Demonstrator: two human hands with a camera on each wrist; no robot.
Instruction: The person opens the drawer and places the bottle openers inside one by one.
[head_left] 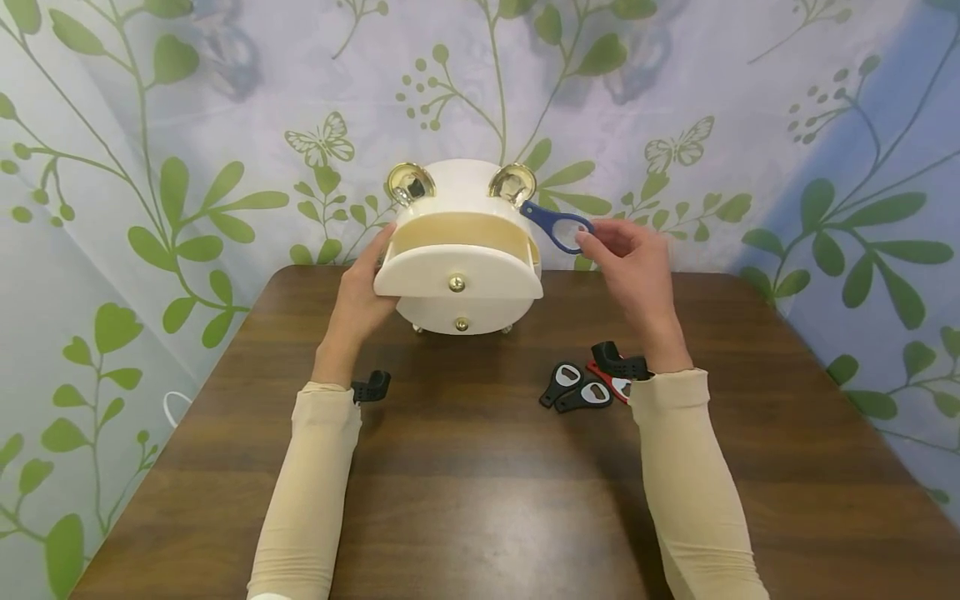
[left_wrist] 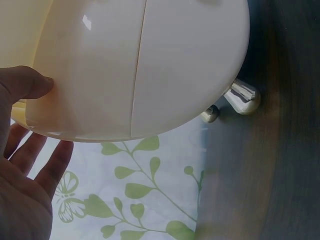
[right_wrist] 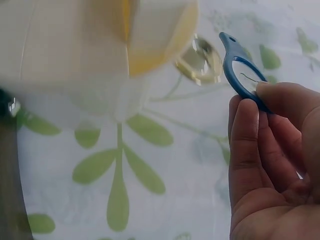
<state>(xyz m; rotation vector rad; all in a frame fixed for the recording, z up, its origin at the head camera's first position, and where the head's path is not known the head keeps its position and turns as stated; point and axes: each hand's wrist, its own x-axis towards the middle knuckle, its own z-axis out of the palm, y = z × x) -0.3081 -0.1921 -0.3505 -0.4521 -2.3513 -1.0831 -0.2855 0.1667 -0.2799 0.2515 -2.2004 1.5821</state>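
A white frog-shaped cabinet (head_left: 465, 314) with gold ring eyes stands on the table, its upper drawer (head_left: 459, 271) pulled out. At the cabinet's left side my left hand (head_left: 363, 292) grips it, thumb (left_wrist: 37, 82) on the pale surface and fingers (left_wrist: 57, 162) along the edge. My right hand (head_left: 633, 262) pinches a blue bottle opener (head_left: 551, 221) by its wide ring end between thumb and fingertips. The opener's narrow end, with a small hole, points toward the right gold eye (head_left: 513, 184), above and right of the drawer. In the right wrist view, the blue opener (right_wrist: 230, 67) is tilted.
Two black bottle openers (head_left: 587, 395) and a red one (head_left: 619, 387) lie together on the brown wooden table (head_left: 465, 483), below my right wrist. A dark wrist mount is on each wrist. Behind the table hangs a leaf-patterned cloth (head_left: 262, 100).
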